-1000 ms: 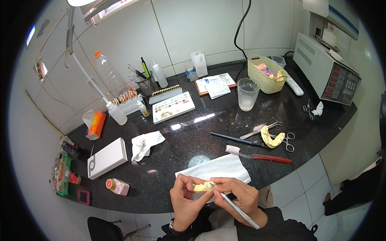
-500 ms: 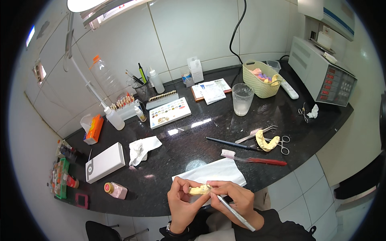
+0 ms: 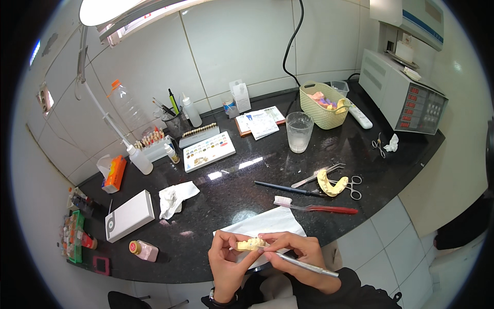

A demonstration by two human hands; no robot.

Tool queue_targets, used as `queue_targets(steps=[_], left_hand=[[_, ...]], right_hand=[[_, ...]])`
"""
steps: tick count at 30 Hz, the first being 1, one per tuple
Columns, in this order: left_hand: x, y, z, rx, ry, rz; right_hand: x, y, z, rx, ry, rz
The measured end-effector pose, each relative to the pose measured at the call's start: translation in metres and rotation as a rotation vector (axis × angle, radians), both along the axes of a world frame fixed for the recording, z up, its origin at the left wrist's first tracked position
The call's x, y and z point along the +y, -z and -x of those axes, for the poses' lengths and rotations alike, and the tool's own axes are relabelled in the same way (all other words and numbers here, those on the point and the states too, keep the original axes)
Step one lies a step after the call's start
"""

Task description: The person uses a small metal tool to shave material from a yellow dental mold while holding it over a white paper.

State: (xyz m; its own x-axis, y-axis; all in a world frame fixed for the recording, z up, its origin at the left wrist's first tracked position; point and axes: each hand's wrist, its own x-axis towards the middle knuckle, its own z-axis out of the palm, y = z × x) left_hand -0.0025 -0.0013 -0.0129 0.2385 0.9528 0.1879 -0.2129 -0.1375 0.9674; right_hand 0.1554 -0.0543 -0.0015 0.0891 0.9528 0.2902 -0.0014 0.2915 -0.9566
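Near the counter's front edge, my left hand pinches a small pale yellow dental cast between thumb and fingers. My right hand closes round a silver pen-shaped tool, its tip end against the cast's right part; the tip itself is too small to make out. Fingers of the right hand also touch the cast. Under both hands lies a white paper sheet. Beyond it are a red-handled toothbrush, a dark blue brush, tweezers and a horseshoe-shaped yellow cast beside scissor-like forceps.
A glass of water, a pale green basket and a white palette stand farther back. To the left lie crumpled tissue, a white box and a pink bottle. A grey machine occupies the back right.
The silver tool's rear end has swung up and to the right, so its handle lies flatter. Both hands still hold the cast near the paper. The whole view has shifted slightly.
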Motion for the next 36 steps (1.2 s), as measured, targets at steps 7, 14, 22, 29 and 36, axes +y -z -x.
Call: queue_targets(steps=[7,14,22,29,36], left_hand=[[-0.002,-0.003,-0.001,0.021,0.001,-0.012],[-0.002,-0.004,0.000,-0.006,0.034,-0.006],[-0.002,-0.006,0.000,0.032,0.067,-0.026],[-0.002,-0.003,0.002,0.061,0.063,-0.030],[-0.001,-0.006,0.000,0.035,0.051,0.009]], right_hand=[[0.001,0.002,-0.010,0.211,0.051,0.073],[0.003,0.004,0.002,0.087,0.040,-0.053],[0.005,0.003,-0.003,0.016,0.014,-0.064],[0.008,0.008,-0.002,-0.069,0.041,-0.099],[0.010,0.013,0.007,-0.124,0.131,-0.141]])
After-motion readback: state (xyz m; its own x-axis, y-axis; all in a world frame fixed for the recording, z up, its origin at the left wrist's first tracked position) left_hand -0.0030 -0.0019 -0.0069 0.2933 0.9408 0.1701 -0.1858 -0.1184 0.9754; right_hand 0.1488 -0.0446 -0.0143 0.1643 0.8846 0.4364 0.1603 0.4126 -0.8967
